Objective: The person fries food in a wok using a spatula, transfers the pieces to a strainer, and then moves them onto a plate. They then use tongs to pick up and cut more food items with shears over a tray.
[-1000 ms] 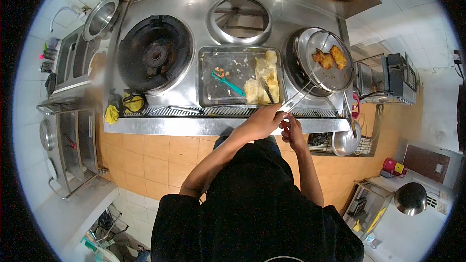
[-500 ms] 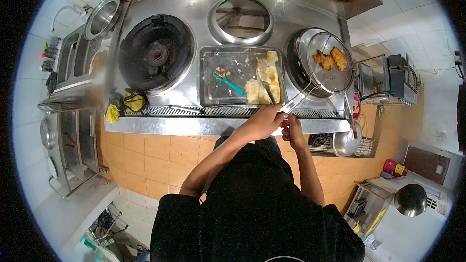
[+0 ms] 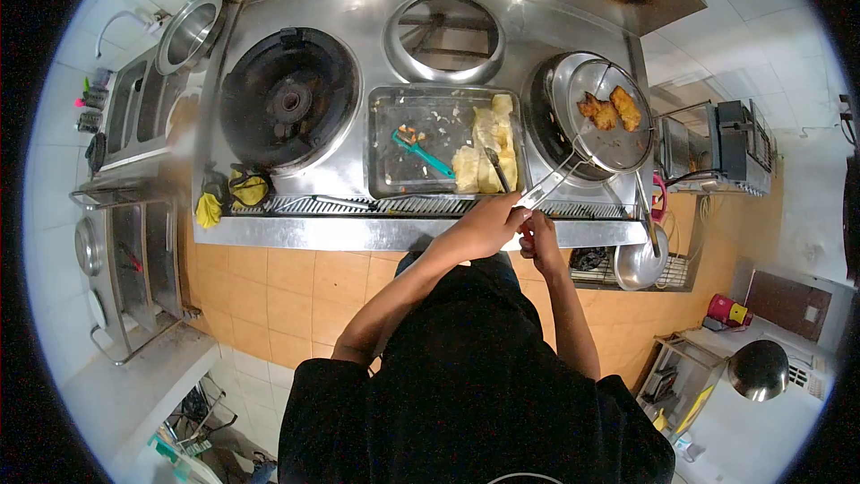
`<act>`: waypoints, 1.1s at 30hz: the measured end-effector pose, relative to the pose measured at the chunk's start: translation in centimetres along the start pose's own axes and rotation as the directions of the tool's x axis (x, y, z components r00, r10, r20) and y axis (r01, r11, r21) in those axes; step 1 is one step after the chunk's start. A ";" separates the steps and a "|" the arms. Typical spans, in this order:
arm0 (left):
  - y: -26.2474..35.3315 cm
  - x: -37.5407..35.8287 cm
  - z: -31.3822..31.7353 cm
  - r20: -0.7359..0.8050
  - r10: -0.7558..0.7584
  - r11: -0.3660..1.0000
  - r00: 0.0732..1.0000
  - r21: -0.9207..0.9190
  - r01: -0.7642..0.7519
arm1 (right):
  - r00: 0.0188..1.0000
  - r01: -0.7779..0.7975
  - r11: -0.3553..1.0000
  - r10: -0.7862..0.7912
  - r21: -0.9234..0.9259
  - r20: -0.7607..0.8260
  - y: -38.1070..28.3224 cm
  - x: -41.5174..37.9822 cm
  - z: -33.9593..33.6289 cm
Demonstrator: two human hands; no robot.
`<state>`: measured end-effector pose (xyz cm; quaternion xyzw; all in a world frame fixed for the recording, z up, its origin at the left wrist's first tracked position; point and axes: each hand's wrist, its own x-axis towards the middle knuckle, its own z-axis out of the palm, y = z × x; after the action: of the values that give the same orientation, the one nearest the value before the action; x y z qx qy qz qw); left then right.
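My left hand (image 3: 488, 228) is closed at the end of the long handle of a wire-mesh strainer (image 3: 616, 145). The strainer rests over a dark wok (image 3: 548, 116), with a few browned fried pieces (image 3: 625, 108) in it. My right hand (image 3: 542, 244) is just beside the left, fingers curled; a small reddish bit shows there, but what it grips is hidden. In front of the left hand is a metal tray (image 3: 381, 148) holding pale yellow folded pieces (image 3: 493, 130), a teal-handled tool (image 3: 425, 154) and a dark slim utensil (image 3: 496, 168) whose near end reaches toward my left hand.
A large black burner (image 3: 291, 100) is on the left of the steel stove, and a round ring opening (image 3: 445, 34) behind the tray. Yellow-black cloths (image 3: 246, 186) lie at the left front edge. A ladle (image 3: 640, 265) hangs at the right front edge.
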<state>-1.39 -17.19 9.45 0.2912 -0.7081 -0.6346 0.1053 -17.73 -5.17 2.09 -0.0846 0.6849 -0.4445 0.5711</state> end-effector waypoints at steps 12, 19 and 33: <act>-0.1 -0.2 0.4 -0.031 0.017 0.998 0.999 0.060 -0.015 | 0.998 0.070 0.998 -0.070 0.007 0.005 0.8 0.0 0.4; 0.5 -0.4 0.1 -0.009 -0.026 1.000 1.000 -0.011 0.026 | 0.999 0.054 0.998 -0.054 -0.018 0.004 -0.8 -0.9 1.1; -0.5 -0.2 0.8 -0.035 0.029 0.999 0.999 0.028 -0.028 | 1.000 -0.028 0.998 0.028 0.055 0.012 -0.7 -0.4 0.4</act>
<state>-1.52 -16.46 8.89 0.2938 -0.7189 -0.6179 0.1228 -17.52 -5.48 2.91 -0.0618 0.6704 -0.4546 0.5831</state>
